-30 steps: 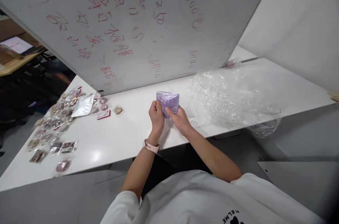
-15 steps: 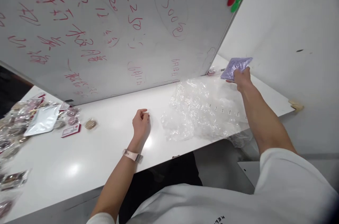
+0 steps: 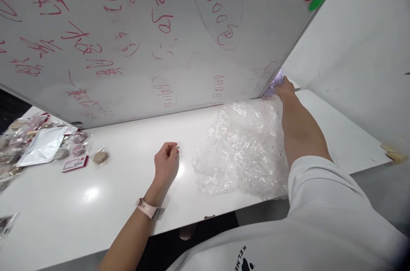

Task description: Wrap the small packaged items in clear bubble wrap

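Stretched out to the far right of the table, my right hand (image 3: 285, 87) grips a glossy purple packet (image 3: 274, 82). Part of the packet is hidden behind the edge of the whiteboard (image 3: 188, 61), and the fingertips are out of sight. My left hand (image 3: 165, 160) rests on the white table (image 3: 134, 194) with its fingers curled in, and nothing shows in them. Between the hands lies a heap of clear plastic bags (image 3: 243, 147), close under my right forearm.
At the left, several small wrapped packets surround a silver-white pouch (image 3: 41, 147). A red-edged card (image 3: 75, 163) and a single wrapped brown disc (image 3: 100, 157) lie beside them. The whiteboard stands along the table's back, and a wall (image 3: 368, 66) rises on the right.
My right hand has taken the purple packet further back, partly behind the whiteboard's edge. My left hand stays curled on the table. The view has shifted.
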`<move>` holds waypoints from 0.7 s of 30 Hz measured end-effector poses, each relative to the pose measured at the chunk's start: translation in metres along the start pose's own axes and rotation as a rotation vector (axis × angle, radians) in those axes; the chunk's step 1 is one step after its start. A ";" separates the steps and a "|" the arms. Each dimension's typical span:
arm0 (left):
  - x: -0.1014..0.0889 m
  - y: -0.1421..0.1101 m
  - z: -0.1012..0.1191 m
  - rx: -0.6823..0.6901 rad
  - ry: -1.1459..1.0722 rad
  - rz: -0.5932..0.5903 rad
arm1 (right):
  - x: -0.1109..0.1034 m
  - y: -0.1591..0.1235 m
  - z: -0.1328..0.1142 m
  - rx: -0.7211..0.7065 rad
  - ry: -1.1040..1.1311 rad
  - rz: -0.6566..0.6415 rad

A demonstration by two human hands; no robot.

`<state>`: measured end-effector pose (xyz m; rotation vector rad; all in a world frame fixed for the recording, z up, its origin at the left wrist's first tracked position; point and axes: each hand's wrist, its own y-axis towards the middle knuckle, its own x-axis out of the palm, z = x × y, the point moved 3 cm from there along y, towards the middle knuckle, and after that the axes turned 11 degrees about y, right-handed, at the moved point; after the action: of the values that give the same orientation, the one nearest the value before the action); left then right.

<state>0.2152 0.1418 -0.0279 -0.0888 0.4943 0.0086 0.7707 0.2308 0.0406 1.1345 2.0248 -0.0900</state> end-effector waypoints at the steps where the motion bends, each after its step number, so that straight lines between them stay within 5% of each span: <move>1: 0.000 0.000 0.000 0.001 -0.002 -0.003 | -0.001 0.000 -0.003 0.040 -0.034 -0.012; 5: 0.000 0.000 0.001 0.010 -0.006 -0.008 | -0.021 -0.012 -0.026 0.085 -0.164 0.005; 8: 0.000 0.002 0.001 0.039 -0.004 -0.008 | -0.042 -0.047 -0.049 -0.083 -0.130 0.061; 12: -0.004 0.001 0.004 0.079 -0.019 -0.041 | -0.067 -0.154 -0.072 -0.337 0.155 -0.164; 15: -0.003 -0.008 0.011 0.148 0.012 -0.178 | -0.081 -0.262 -0.078 -0.500 0.265 -0.477; 17: 0.002 -0.019 0.017 0.238 0.069 -0.307 | -0.084 -0.321 -0.073 -0.586 0.182 -0.561; 21: 0.015 -0.037 0.023 0.344 0.057 -0.470 | -0.071 -0.371 -0.044 -0.534 -0.036 -0.543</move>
<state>0.2401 0.1064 -0.0116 0.1342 0.5157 -0.5389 0.4879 -0.0212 0.0071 0.2417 2.0960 0.1510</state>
